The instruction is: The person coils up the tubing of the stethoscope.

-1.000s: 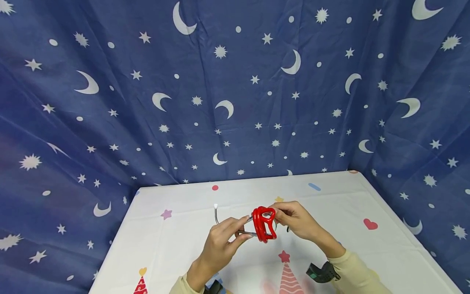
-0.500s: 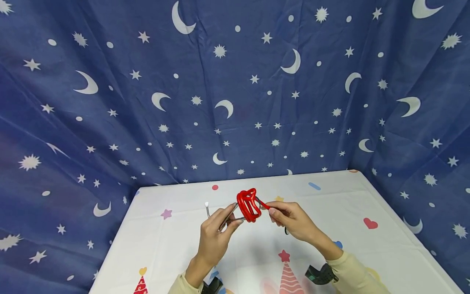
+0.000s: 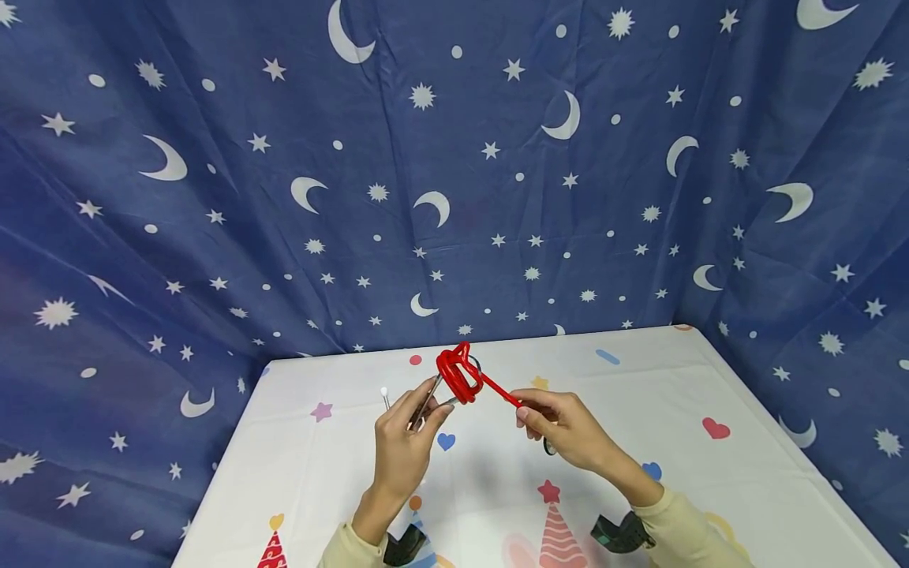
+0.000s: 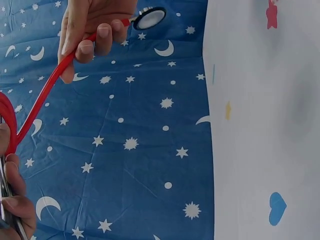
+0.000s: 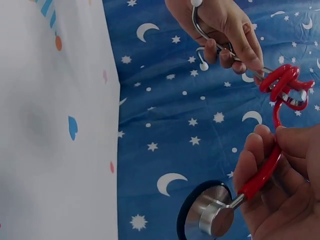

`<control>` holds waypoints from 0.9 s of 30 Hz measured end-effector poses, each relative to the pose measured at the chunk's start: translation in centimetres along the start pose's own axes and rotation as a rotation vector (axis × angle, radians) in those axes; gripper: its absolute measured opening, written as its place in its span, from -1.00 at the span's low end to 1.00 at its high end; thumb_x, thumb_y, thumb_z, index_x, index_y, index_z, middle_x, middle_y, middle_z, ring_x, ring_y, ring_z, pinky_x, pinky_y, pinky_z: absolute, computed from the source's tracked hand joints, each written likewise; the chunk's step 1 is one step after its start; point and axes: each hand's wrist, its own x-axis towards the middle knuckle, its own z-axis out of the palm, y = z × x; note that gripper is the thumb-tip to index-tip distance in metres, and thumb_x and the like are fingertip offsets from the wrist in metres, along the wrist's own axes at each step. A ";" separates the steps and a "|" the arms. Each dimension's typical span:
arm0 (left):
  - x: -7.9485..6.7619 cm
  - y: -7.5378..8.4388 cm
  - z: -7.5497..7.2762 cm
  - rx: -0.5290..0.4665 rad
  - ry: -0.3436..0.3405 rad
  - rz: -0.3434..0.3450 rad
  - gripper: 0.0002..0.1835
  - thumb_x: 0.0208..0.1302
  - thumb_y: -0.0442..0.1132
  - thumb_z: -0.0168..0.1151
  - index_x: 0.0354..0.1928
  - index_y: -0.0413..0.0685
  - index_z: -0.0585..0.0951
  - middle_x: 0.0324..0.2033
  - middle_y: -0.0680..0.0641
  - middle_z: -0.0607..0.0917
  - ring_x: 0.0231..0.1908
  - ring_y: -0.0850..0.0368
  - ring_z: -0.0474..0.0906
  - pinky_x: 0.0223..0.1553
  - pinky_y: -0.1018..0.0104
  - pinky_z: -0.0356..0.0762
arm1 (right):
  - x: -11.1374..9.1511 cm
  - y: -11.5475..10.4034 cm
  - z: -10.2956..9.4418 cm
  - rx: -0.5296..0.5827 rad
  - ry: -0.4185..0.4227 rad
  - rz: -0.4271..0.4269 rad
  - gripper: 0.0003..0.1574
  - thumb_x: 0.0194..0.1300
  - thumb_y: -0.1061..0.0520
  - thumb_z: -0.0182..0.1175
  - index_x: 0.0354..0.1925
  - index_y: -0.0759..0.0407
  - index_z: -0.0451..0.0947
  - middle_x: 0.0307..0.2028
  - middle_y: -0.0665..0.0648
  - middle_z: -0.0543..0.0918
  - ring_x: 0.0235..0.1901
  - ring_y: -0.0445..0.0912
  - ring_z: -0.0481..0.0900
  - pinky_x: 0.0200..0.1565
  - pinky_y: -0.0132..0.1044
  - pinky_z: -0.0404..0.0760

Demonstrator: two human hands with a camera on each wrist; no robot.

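Observation:
Between my two hands is a stethoscope (image 3: 460, 377) with red tubing wound in several loops round its metal ear tubes. My left hand (image 3: 401, 446) grips the ear tubes just below the coil; a white ear tip (image 5: 203, 66) sticks out past the fingers in the right wrist view. My right hand (image 3: 568, 426) pinches the free end of the red tube (image 4: 47, 90), which runs straight from the coil. Beyond the right fingers hangs the round chest piece (image 5: 216, 218), silver with a dark rim. Both hands are raised over the table.
A white tablecloth (image 3: 327, 465) printed with hearts, stars and party hats covers the table. Behind and beside it hangs a blue curtain (image 3: 454, 173) with moons and stars. Each wrist wears a dark strap (image 3: 622, 534).
My left hand has moved left and up with the coil. The right hand, staying near its place, has drawn a length of red tube out from the coil.

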 end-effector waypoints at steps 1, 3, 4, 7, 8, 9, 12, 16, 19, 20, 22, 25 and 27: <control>0.0 -0.1 0.0 0.008 0.006 -0.002 -0.55 0.09 -0.34 0.46 0.07 -0.23 0.65 -0.46 0.01 0.64 -0.47 0.29 0.49 -0.51 0.60 0.42 | 0.0 0.0 0.0 -0.010 -0.001 0.000 -0.63 0.42 0.15 0.16 0.12 0.29 0.55 -0.39 0.06 0.64 -0.51 -0.15 0.58 -0.41 -0.31 0.64; 0.1 -0.2 0.0 0.020 0.019 0.005 -0.54 0.07 -0.36 0.47 0.07 -0.21 0.65 -0.45 0.01 0.65 -0.47 0.28 0.50 -0.51 0.58 0.44 | -0.1 -0.2 0.1 -0.038 0.000 0.002 -0.61 0.41 0.13 0.17 0.12 0.29 0.55 -0.39 0.05 0.66 -0.49 -0.22 0.58 -0.37 -0.32 0.65; 0.1 -0.3 0.0 0.023 0.025 0.008 -0.53 0.05 -0.37 0.48 0.07 -0.20 0.65 -0.45 0.01 0.65 -0.47 0.27 0.51 -0.51 0.56 0.44 | -0.1 -0.2 0.1 -0.055 0.000 0.004 -0.61 0.41 0.12 0.18 0.12 0.28 0.56 -0.38 0.04 0.68 -0.48 -0.24 0.59 -0.35 -0.33 0.66; 0.0 -0.4 0.1 0.038 0.038 0.025 -0.52 0.02 -0.39 0.49 0.06 -0.22 0.65 -0.45 0.02 0.66 -0.49 0.24 0.51 -0.53 0.52 0.44 | -0.3 -0.5 0.3 -0.098 -0.002 0.012 -0.60 0.39 0.09 0.20 0.11 0.25 0.57 -0.38 0.04 0.71 -0.47 -0.28 0.59 -0.34 -0.36 0.65; 0.0 -0.5 0.2 0.044 0.039 0.023 -0.52 0.01 -0.39 0.49 0.06 -0.22 0.65 -0.45 0.02 0.66 -0.49 0.24 0.51 -0.53 0.52 0.44 | -0.3 -0.6 0.4 -0.110 -0.004 0.017 -0.60 0.38 0.08 0.21 0.11 0.24 0.57 -0.38 0.04 0.72 -0.47 -0.29 0.59 -0.35 -0.37 0.65; -0.1 -0.5 0.2 0.050 0.038 0.020 -0.52 0.01 -0.39 0.49 0.06 -0.22 0.65 -0.45 0.03 0.66 -0.49 0.25 0.52 -0.53 0.52 0.44 | -0.4 -0.7 0.5 -0.118 -0.008 0.021 -0.60 0.38 0.07 0.21 0.11 0.23 0.57 -0.38 0.04 0.72 -0.48 -0.30 0.59 -0.36 -0.37 0.65; -0.2 -0.6 0.1 0.066 0.030 -0.001 -0.53 0.04 -0.36 0.48 0.06 -0.20 0.65 -0.45 0.04 0.65 -0.49 0.28 0.51 -0.53 0.53 0.44 | -0.6 -0.8 0.7 -0.130 -0.013 0.022 -0.57 0.38 0.03 0.21 0.13 0.20 0.56 -0.38 0.05 0.74 -0.50 -0.32 0.58 -0.39 -0.38 0.65; -0.3 -0.7 0.1 0.078 0.009 -0.027 -0.56 0.12 -0.31 0.45 0.09 -0.16 0.65 -0.45 0.06 0.64 -0.47 0.32 0.50 -0.51 0.53 0.43 | -0.8 -0.9 0.9 -0.119 -0.012 -0.017 -0.56 0.39 0.05 0.20 0.18 0.14 0.51 -0.39 0.05 0.75 -0.53 -0.32 0.57 -0.44 -0.38 0.65; -0.3 -0.8 0.1 0.090 0.002 -0.036 -0.57 0.14 -0.30 0.44 0.09 -0.17 0.65 -0.46 0.05 0.63 -0.47 0.32 0.49 -0.52 0.48 0.44 | -0.9 -0.9 1.1 -0.104 -0.012 -0.042 -0.57 0.40 0.08 0.20 0.20 0.08 0.49 -0.40 0.02 0.74 -0.55 -0.29 0.58 -0.49 -0.37 0.63; -0.3 -0.7 0.1 0.093 0.000 -0.040 -0.57 0.15 -0.29 0.43 0.09 -0.18 0.65 -0.46 0.05 0.63 -0.47 0.31 0.49 -0.52 0.47 0.45 | -1.0 -0.9 1.2 -0.099 -0.014 -0.041 -0.57 0.39 0.08 0.20 0.20 0.05 0.48 -0.40 0.01 0.74 -0.56 -0.27 0.58 -0.50 -0.37 0.63; -0.3 -0.7 0.1 0.097 -0.006 -0.055 -0.57 0.15 -0.28 0.43 0.09 -0.19 0.65 -0.46 0.04 0.64 -0.47 0.32 0.50 -0.51 0.47 0.46 | -1.1 -0.8 1.4 -0.094 -0.019 -0.042 -0.58 0.40 0.08 0.19 0.20 0.02 0.48 -0.41 -0.02 0.72 -0.57 -0.26 0.58 -0.52 -0.37 0.62; -0.3 -0.7 0.1 0.097 -0.019 -0.077 -0.57 0.16 -0.26 0.43 0.08 -0.20 0.65 -0.46 0.04 0.64 -0.47 0.33 0.49 -0.51 0.49 0.45 | -1.3 -0.7 1.8 -0.088 -0.033 -0.048 -0.62 0.41 0.08 0.18 0.17 -0.01 0.49 -0.41 -0.05 0.70 -0.57 -0.27 0.57 -0.52 -0.36 0.62; -0.3 -0.6 0.1 0.097 -0.029 -0.089 -0.57 0.17 -0.24 0.43 0.09 -0.20 0.65 -0.46 0.04 0.64 -0.47 0.34 0.49 -0.50 0.51 0.44 | -1.4 -0.6 2.0 -0.084 -0.040 -0.067 -0.66 0.42 0.10 0.16 0.14 0.00 0.52 -0.42 -0.05 0.69 -0.58 -0.30 0.55 -0.53 -0.37 0.62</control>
